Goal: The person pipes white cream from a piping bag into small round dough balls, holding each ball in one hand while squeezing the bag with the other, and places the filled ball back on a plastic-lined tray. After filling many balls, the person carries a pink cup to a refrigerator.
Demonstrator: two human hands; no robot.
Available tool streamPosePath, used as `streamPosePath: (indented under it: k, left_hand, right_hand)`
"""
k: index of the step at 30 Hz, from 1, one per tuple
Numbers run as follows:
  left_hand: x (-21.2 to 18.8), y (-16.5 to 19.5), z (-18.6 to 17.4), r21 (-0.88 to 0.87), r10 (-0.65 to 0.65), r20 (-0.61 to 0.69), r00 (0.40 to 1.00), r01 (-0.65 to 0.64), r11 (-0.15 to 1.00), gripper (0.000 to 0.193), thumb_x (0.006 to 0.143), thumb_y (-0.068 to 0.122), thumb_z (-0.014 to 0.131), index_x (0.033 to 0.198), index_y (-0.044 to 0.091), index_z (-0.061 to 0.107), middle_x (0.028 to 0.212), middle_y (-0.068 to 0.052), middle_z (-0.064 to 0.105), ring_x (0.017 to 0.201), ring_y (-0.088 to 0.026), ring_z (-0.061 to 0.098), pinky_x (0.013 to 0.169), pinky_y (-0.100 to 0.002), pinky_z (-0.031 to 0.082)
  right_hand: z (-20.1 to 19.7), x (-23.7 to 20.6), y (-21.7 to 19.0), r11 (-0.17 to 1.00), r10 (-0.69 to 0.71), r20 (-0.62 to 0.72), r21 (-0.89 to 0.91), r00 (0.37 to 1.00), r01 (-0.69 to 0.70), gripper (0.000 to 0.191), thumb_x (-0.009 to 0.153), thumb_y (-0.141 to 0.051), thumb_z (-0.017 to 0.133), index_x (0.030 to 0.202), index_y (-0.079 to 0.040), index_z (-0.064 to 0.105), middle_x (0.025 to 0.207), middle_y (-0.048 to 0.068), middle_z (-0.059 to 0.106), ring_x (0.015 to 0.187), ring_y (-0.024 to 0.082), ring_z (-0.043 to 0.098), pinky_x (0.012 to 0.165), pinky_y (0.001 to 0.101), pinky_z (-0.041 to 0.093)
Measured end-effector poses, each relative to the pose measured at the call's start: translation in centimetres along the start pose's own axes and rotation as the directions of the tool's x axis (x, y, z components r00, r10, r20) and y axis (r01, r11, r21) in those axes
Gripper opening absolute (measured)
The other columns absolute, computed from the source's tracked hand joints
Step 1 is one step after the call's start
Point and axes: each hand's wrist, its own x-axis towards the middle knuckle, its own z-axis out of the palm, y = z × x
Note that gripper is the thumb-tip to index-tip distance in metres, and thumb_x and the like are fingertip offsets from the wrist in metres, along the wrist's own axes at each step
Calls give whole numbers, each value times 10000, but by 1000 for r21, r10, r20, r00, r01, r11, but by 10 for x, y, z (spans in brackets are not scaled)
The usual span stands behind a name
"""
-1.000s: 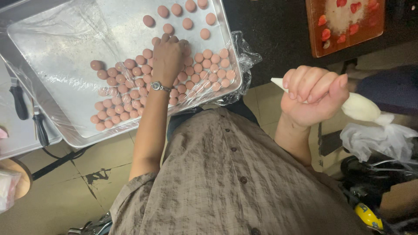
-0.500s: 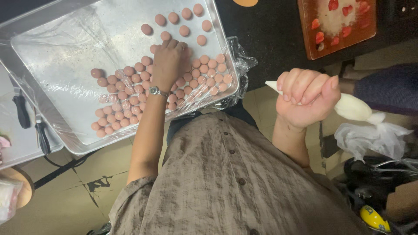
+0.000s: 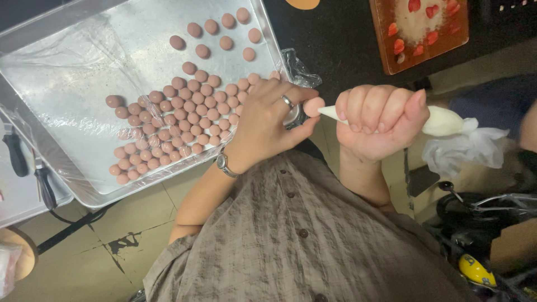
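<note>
Off the tray's (image 3: 67, 61) near edge, your left hand (image 3: 267, 120) has lifted away from the clustered shells, its grip now closed on one pink shell (image 3: 313, 106). Your right hand (image 3: 377, 117) still clenches the piping bag (image 3: 442, 121), nozzle touching that shell, so filling is under way.

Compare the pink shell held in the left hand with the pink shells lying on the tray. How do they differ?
The held shell is lifted in the left hand, touching the piping bag tip; the tray shells lie flat on the film-lined tray. It is alone; they are clustered. Both are small, round, pink.
</note>
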Motion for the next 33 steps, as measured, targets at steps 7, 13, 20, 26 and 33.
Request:
streamPosePath:
  k: [7,13,20,26,33]
  left_hand:
    - [-4,1,4,60,54,-15,998,-53,997,294,844,210,840,1061,105,672,978,-12,671,898,-237,596,849,-382,434]
    - [-1,2,8,114,87,-27,996,-84,990,295,831,207,836,1048,98,669,961,-25,663,887,-242,593,847,-387,433]
    - [0,0,12,141,91,-32,995,-86,986,284,841,171,833,1048,86,659,960,-23,667,865,-243,593,816,-385,437]
    - [-11,-23,17,119,-28,-25,999,31,992,274,859,144,806,1084,102,657,969,-40,684,866,-252,609,792,-397,443]
    - [-44,-119,-19,362,-362,-136,922,387,848,324,807,202,794,1087,80,687,844,-88,668,777,-265,614,706,-419,472]
  right_hand:
    - [4,-3,3,992,-60,76,-106,995,68,530,1114,-367,291,635,-149,353,533,-7,380,449,159,365,524,340,370]
    - [17,2,3,970,-115,127,-200,985,139,529,1105,-328,360,611,-141,336,516,1,383,411,155,348,495,331,347]
    - [28,8,-2,879,-148,184,-426,972,214,544,1081,-281,428,576,-109,321,493,46,375,403,176,332,450,340,335]
    - [20,4,1,919,-173,131,-335,976,208,527,1089,-296,415,602,-109,345,515,33,380,409,162,327,460,330,321]
    - [-9,-9,-5,954,-148,20,-261,989,148,500,1121,-351,348,671,-134,364,520,17,383,435,151,326,494,320,322]
